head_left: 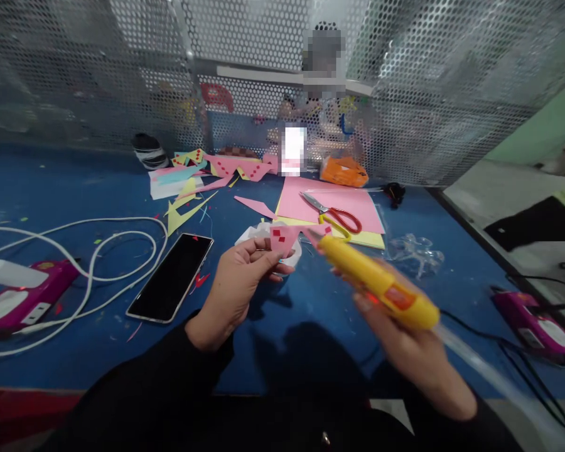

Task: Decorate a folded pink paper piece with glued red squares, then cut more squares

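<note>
Between the thumb and fingers of my left hand (242,285) is a pink paper cutout (285,237) with small red squares on it. My right hand (405,339) is wrapped round a yellow hot glue gun (381,282), whose nozzle end is up against the right part of the cutout. A clear glue stick (480,364) trails from the gun's back end. Behind my left fingers lies a crumpled white piece (254,232), partly hidden. Beyond the gun, scissors (334,212) with red and yellow handles rest on pink paper sheets (296,198).
A phone (172,276) lies left of my left hand, beside a looped white cable (90,276) and a magenta device (37,295). Another magenta device (537,323) sits right. Farther back are decorated paper cutouts (238,166), an orange packet (343,171) and a perforated metal screen (258,37).
</note>
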The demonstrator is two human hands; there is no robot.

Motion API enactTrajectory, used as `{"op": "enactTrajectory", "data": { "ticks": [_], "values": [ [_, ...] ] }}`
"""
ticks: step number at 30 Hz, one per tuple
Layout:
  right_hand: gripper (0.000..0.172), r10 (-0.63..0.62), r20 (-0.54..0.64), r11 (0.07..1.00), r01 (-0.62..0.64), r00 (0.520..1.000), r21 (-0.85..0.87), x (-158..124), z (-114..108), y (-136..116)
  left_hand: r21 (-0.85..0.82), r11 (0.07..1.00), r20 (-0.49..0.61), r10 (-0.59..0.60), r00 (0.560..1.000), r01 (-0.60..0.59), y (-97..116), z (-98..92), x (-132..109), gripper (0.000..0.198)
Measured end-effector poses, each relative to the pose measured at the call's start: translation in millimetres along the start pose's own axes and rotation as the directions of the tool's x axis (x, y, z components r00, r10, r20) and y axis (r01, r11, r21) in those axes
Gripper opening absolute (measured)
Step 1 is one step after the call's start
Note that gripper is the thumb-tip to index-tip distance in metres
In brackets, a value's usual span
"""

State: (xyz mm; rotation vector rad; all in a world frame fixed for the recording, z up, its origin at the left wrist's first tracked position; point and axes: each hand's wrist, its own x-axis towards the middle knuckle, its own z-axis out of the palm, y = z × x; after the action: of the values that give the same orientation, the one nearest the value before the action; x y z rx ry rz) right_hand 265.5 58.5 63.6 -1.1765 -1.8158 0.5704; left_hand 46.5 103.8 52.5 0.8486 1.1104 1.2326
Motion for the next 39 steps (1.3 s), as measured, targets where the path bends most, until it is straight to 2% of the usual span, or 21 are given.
{"op": "enactTrajectory", "data": {
  "ticks": [2, 7, 15, 39],
  "values": [
    [0.017, -0.048, 0.097, 0.999, 0.050, 0.994, -0.016, -0.6, 15.0, -6.8, -0.009, 1.000, -0.001, 0.003, 1.000, -0.003, 0.0, -0.6, -0.5, 0.021],
    [0.005, -0.113, 0.095, 0.989, 0.121, 0.989, -0.088, 1.5, 29.5, -3.9, -0.034, 0.999, 0.005, -0.004, 1.000, 0.005, -0.7, -0.4, -0.8, 0.017],
    [0.003, -0.150, 0.085, 0.960, 0.166, 0.985, -0.226, -0.8, 30.3, 2.8, -0.001, 1.000, -0.011, -0.004, 1.000, 0.004, -0.8, 0.7, -0.8, 0.023],
    [0.009, -0.153, 0.070, 0.948, 0.166, 0.986, -0.272, 0.4, 30.7, 1.3, 0.011, 0.999, -0.005, 0.041, 0.999, -0.041, -1.1, 1.5, -2.2, 0.016]
  ]
}}
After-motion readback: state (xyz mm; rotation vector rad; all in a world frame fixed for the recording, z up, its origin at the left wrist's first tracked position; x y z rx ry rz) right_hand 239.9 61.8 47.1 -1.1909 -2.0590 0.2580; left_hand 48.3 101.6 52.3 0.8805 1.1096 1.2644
